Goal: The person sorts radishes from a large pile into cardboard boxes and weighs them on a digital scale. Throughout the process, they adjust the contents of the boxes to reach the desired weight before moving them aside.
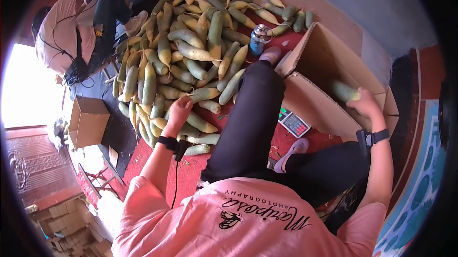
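Observation:
My right hand (364,103) is inside an open cardboard box (312,98), wrapped round the pale end of a green radish (342,91). The far end of that radish points into the box. To the left, at the near side of a big heap of green radishes (191,32), my left hand (180,109) has its fingers closed at the end of another green radish (205,94). More radishes lie under and beside this hand. Both wrists wear black straps.
A digital scale (294,122) shows beneath the box. A blue-and-silver bottle (259,40) stands beyond my knee. Another person (71,28) sits at the upper left, near a smaller cardboard box (88,122). A folding stool (98,180) stands on the left.

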The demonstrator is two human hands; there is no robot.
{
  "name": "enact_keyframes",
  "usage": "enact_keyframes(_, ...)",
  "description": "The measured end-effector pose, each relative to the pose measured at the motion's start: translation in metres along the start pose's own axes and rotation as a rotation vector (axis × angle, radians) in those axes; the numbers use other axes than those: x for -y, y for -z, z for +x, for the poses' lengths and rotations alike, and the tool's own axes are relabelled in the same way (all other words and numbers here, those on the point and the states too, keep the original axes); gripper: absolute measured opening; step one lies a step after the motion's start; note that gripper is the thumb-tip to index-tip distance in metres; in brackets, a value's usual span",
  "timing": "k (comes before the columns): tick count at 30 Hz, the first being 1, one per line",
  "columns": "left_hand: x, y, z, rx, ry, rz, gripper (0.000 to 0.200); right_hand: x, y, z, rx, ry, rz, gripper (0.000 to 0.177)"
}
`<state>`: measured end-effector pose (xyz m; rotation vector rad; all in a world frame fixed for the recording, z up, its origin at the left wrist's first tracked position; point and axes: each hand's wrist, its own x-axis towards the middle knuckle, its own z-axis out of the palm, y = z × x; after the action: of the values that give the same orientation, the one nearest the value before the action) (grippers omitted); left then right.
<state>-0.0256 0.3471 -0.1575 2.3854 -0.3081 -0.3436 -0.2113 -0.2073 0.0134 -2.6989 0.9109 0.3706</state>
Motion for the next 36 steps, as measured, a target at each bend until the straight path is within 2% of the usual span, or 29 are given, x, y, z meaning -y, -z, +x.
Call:
enact_keyframes(2, 0.044, -0.009, -0.011, 0.009, 0.041, 0.111, 0.024, -0.017, -0.020, 0.022, 0.228, 0.060, -0.030, 0.040)
enact_keyframes(4, 0.053, -0.008, -0.022, 0.030, 0.077, 0.221, 0.020, -0.018, -0.028, 0.026, 0.305, 0.052, -0.041, 0.035)
enact_keyframes(6, 0.059, -0.011, -0.035, -0.033, 0.033, 0.162, 0.019, -0.032, -0.038, 0.022, 0.297, 0.122, 0.353, 0.031)
enact_keyframes(7, 0.067, -0.013, -0.035, 0.006, 0.062, 0.214, 0.017, -0.038, -0.037, 0.021, 0.304, 0.122, 0.349, 0.031)
enact_keyframes(9, 0.074, -0.017, -0.037, 0.020, 0.116, 0.206, 0.019, -0.048, -0.030, 0.018, 0.230, 0.189, 0.274, 0.029)
enact_keyframes(11, 0.082, -0.020, -0.049, -0.023, 0.180, 0.197, 0.025, -0.035, -0.010, 0.001, 0.222, 0.174, 0.238, 0.027)
enact_keyframes(13, 0.093, -0.021, -0.056, -0.013, 0.159, 0.252, 0.026, -0.013, 0.008, -0.023, 0.205, 0.164, 0.206, 0.025)
enact_keyframes(15, 0.092, -0.018, -0.062, 0.028, 0.178, 0.308, 0.029, 0.007, 0.016, -0.052, 0.072, 0.174, 0.190, 0.025)
enact_keyframes(16, 0.090, -0.017, -0.065, 0.023, 0.192, 0.308, 0.029, 0.014, 0.014, -0.066, 0.081, 0.185, 0.188, 0.025)
enact_keyframes(18, 0.086, -0.012, -0.071, -0.148, 0.164, 0.395, 0.029, 0.023, 0.007, -0.089, 0.068, 0.151, 0.252, 0.030)
enact_keyframes(20, 0.085, -0.004, -0.068, -0.173, 0.236, 0.402, 0.032, 0.017, -0.012, -0.103, 0.071, 0.175, 0.249, 0.036)
enact_keyframes(21, 0.086, -0.001, -0.066, -0.303, 0.167, 0.423, 0.032, 0.028, -0.011, -0.111, 0.044, 0.250, 0.107, 0.041)
enact_keyframes(22, 0.089, 0.001, -0.062, -0.429, 0.094, 0.442, 0.032, 0.036, -0.016, -0.118, 0.045, 0.214, 0.052, 0.047)
enact_keyframes(24, 0.100, 0.010, -0.047, -0.440, 0.102, 0.393, 0.036, 0.041, -0.026, -0.120, -0.098, 0.214, -0.077, 0.042)
enact_keyframes(26, 0.109, 0.017, -0.035, -0.515, 0.129, 0.448, 0.036, 0.032, -0.035, -0.110, -0.158, 0.176, -0.074, 0.038)
enact_keyframes(28, 0.111, 0.028, -0.020, -0.506, 0.170, 0.416, 0.038, 0.025, -0.039, -0.103, -0.221, 0.112, -0.082, 0.034)
enact_keyframes(30, 0.118, 0.039, -0.008, -0.504, 0.122, 0.502, 0.039, 0.023, -0.040, -0.095, -0.373, 0.241, -0.005, 0.027)
enact_keyframes(33, 0.109, 0.049, 0.007, -0.513, 0.153, 0.580, 0.048, 0.031, -0.040, -0.086, -0.435, 0.307, -0.025, 0.025)
enact_keyframes(34, 0.107, 0.050, 0.011, -0.496, 0.220, 0.559, 0.052, 0.034, -0.039, -0.084, -0.435, 0.299, -0.030, 0.025)
enact_keyframes(36, 0.101, 0.055, 0.019, -0.435, 0.295, 0.568, 0.056, 0.042, -0.037, -0.080, -0.363, 0.316, -0.006, 0.024)
